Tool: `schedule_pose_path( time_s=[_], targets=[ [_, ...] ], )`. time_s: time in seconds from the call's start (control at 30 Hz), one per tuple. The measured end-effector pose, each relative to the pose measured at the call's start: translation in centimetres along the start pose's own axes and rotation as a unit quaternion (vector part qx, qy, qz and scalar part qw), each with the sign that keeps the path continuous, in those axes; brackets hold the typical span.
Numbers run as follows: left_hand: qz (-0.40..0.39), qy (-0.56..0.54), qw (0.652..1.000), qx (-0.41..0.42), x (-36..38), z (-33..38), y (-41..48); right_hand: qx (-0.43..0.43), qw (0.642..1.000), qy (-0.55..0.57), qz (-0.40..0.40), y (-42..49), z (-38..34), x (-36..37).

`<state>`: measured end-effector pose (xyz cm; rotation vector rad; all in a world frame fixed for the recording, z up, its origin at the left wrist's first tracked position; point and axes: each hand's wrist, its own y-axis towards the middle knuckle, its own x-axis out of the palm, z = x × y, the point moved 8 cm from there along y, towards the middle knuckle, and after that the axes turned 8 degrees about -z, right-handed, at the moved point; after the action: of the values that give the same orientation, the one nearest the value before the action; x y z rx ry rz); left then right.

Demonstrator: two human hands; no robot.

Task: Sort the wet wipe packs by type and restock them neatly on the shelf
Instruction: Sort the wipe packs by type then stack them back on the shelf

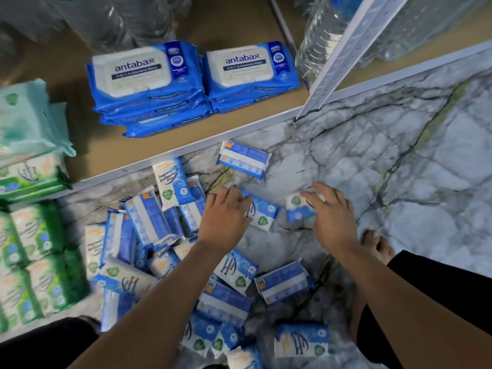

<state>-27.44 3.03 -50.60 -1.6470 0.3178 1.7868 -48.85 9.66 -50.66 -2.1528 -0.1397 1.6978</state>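
Two-handed contact recorded at floor (399, 182): left hand (226, 217) flat on pack (262, 214), right hand (330, 211) curled round small pack (299, 209) (beside loose pile (149, 227)). Found two blue Antabax stacks (149, 83) on shelf (170, 146).

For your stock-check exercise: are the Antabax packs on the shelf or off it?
On it: the Antabax packs lie flat in two stacks on the brown shelf board, behind its metal rail.

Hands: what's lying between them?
Head view: two small wipe packs, the left pack touched by the left hand, the right pack held by the right hand.
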Motion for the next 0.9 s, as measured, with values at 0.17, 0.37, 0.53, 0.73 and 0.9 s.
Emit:
schedule_pose_path(
  time_s=[0.17,0.37,0.53,0.73,0.9],
  targets=[
    [-0.008,-0.010,1.000,-0.028,0.4,-0.3,-0.1,0.110,0.989,0.064,0.076,-0.3,0.2,-1.0],
    [0.005,-0.075,0.997,-0.017,1.0,-0.5,-0.6,0.032,0.995,0.069,0.071,0.4,-0.1,-0.7],
    [-0.030,-0.122,0.992,0.006,1.8,-0.3,-0.4,0.147,0.988,0.027,0.037,-0.2,2.0,0.1],
    [-0.068,-0.103,0.992,0.019,1.5,0.1,0.4,0.075,0.997,0.002,0.002,0.1,1.0,-0.2],
    [0.018,-0.112,0.994,-0.004,-1.8,-2.0,0.5,-0.001,0.997,0.047,0.068,3.1,-2.7,-4.1]
  ],
)
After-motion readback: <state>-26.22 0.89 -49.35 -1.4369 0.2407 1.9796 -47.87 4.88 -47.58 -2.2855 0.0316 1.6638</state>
